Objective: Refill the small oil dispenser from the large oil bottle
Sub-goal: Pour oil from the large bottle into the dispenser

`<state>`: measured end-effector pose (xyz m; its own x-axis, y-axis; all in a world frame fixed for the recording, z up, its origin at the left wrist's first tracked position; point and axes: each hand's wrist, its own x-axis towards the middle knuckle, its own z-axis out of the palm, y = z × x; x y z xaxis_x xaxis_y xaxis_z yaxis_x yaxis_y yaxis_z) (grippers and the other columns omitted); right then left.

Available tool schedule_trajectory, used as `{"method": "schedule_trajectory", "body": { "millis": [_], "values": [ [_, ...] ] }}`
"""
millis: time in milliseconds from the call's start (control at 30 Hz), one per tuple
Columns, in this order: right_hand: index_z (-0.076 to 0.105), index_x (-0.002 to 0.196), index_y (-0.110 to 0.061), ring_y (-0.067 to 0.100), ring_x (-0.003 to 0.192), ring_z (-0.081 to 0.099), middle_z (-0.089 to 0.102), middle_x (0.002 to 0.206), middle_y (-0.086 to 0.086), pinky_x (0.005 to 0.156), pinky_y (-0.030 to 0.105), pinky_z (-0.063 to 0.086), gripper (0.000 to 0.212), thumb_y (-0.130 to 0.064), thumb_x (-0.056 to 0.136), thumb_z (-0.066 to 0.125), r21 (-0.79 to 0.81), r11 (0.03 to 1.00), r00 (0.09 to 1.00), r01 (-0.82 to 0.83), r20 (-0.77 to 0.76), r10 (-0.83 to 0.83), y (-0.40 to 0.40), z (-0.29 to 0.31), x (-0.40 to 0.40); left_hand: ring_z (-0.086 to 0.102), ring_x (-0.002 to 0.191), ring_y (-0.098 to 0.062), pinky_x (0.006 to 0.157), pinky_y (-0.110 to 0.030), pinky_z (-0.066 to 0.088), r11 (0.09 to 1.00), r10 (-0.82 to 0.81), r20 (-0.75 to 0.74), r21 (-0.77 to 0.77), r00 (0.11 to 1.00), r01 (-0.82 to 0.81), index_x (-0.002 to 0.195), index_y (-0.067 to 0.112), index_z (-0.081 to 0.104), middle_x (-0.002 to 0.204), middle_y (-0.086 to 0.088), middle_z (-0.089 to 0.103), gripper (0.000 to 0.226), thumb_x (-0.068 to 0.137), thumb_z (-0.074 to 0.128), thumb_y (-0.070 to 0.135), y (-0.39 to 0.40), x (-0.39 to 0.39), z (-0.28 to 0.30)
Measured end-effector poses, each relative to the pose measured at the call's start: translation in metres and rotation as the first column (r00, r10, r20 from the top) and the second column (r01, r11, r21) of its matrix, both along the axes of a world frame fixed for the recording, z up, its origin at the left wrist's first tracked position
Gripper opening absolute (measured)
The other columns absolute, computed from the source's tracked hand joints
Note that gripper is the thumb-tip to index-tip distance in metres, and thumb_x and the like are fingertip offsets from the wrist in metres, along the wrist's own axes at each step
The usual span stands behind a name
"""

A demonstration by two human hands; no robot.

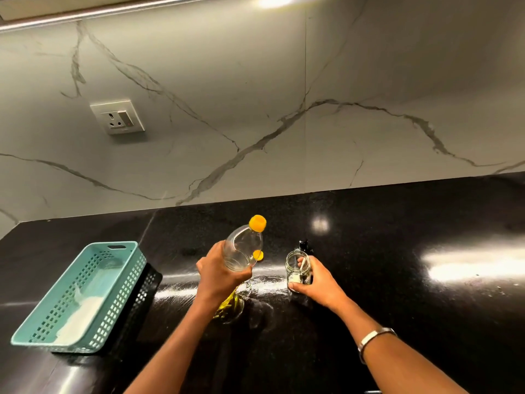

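- Nearest the camera, two bare forearms reach in over a glossy black counter [397, 223]; the right one wears a bracelet [372, 338].
- The left hand [218, 275] wraps its fingers round the bottle [244, 248], which tilts away with its yellow cap [257, 223] on; oil pools in its lower end.
- The right hand [318, 280] curls round the small open jar [297, 270] standing on the counter, just right of the bottle.
- A black pump top [304, 245] stands just behind the jar.
- A teal basket [85, 294] sits well left, over a black one [147, 291].
- A veined marble wall [284, 109] with a socket [118, 117] bounds the far edge; the counter's right side lies bare and shiny.
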<state>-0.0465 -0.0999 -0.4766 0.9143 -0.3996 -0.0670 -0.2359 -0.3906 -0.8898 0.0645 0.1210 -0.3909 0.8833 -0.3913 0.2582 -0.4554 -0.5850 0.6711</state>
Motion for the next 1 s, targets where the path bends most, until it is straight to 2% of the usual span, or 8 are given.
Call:
{"method": "schedule_trajectory", "body": {
  "millis": [67, 133, 300, 467, 600, 700, 1000],
  "values": [
    [0.053, 0.113, -0.026, 0.002, 0.103, 0.058, 0.06, 0.112, -0.011, 0.09, 0.018, 0.044, 0.058, -0.03, 0.064, 0.085, -0.009, 1.0, 1.0, 0.008, 0.006, -0.008, 0.001, 0.0, 0.0, 0.055, 0.093, -0.008, 0.086, -0.033, 0.027, 0.993, -0.071, -0.002, 0.098, 0.997, 0.071, 0.099, 0.031, 0.056, 0.095, 0.014, 0.058, 0.051, 0.058, 0.085, 0.035, 0.003, 0.001, 0.001],
    [0.054, 0.113, -0.026, 0.002, 0.102, 0.058, 0.06, 0.111, -0.01, 0.087, 0.015, 0.044, 0.057, -0.029, 0.065, 0.085, -0.011, 1.0, 1.0, 0.012, 0.008, -0.012, 0.001, 0.0, 0.0, 0.052, 0.1, -0.007, 0.085, -0.032, 0.022, 0.97, -0.126, -0.015, 0.205, 0.992, 0.127, 0.107, 0.029, 0.057, 0.101, 0.016, 0.057, 0.056, 0.059, 0.083, 0.039, 0.004, 0.003, 0.003],
    [0.053, 0.113, -0.025, 0.004, 0.102, 0.058, 0.059, 0.111, -0.009, 0.086, 0.017, 0.044, 0.057, -0.029, 0.066, 0.084, -0.016, 1.0, 1.0, 0.019, 0.004, -0.019, 0.003, 0.001, -0.002, 0.047, 0.113, -0.011, 0.102, -0.036, 0.025, 0.906, -0.168, -0.046, 0.387, 0.985, 0.173, 0.123, 0.026, 0.051, 0.115, 0.012, 0.052, 0.067, 0.064, 0.079, 0.041, -0.002, 0.002, 0.007],
    [0.053, 0.111, -0.027, 0.002, 0.099, 0.058, 0.059, 0.109, -0.01, 0.085, 0.018, 0.045, 0.055, -0.03, 0.066, 0.084, -0.004, 1.0, 1.0, 0.022, -0.006, -0.022, 0.003, 0.001, -0.003, 0.044, 0.122, -0.015, 0.106, -0.037, 0.026, 0.81, -0.211, 0.009, 0.561, 0.977, 0.17, 0.132, 0.02, 0.045, 0.127, 0.006, 0.05, 0.071, 0.072, 0.076, 0.041, -0.01, -0.003, 0.008],
    [0.053, 0.112, -0.028, 0.004, 0.102, 0.059, 0.06, 0.11, -0.01, 0.09, 0.022, 0.047, 0.056, -0.031, 0.065, 0.084, -0.002, 1.0, 1.0, 0.028, 0.0, -0.028, 0.003, -0.002, -0.003, 0.044, 0.122, -0.016, 0.107, -0.039, 0.028, 0.77, -0.213, 0.019, 0.619, 0.977, 0.156, 0.132, 0.02, 0.045, 0.127, 0.005, 0.05, 0.072, 0.072, 0.076, 0.042, -0.015, -0.002, 0.007],
    [0.053, 0.113, -0.027, 0.005, 0.103, 0.058, 0.059, 0.11, -0.009, 0.091, 0.022, 0.046, 0.057, -0.032, 0.065, 0.083, -0.01, 1.0, 0.999, 0.028, 0.019, -0.028, 0.003, -0.003, -0.005, 0.047, 0.118, -0.017, 0.104, -0.039, 0.031, 0.744, -0.23, 0.049, 0.653, 0.972, 0.143, 0.126, 0.021, 0.047, 0.12, 0.006, 0.052, 0.066, 0.071, 0.076, 0.043, -0.015, -0.001, 0.005],
    [0.052, 0.114, -0.028, 0.005, 0.105, 0.057, 0.057, 0.112, -0.009, 0.094, 0.025, 0.046, 0.057, -0.033, 0.066, 0.083, -0.02, 1.0, 0.999, 0.023, 0.025, -0.022, 0.004, -0.004, -0.006, 0.047, 0.115, -0.015, 0.103, -0.038, 0.032, 0.718, -0.249, 0.105, 0.687, 0.963, 0.111, 0.124, 0.022, 0.048, 0.119, 0.007, 0.052, 0.064, 0.07, 0.078, 0.04, -0.016, -0.001, 0.008]
  ]
}}
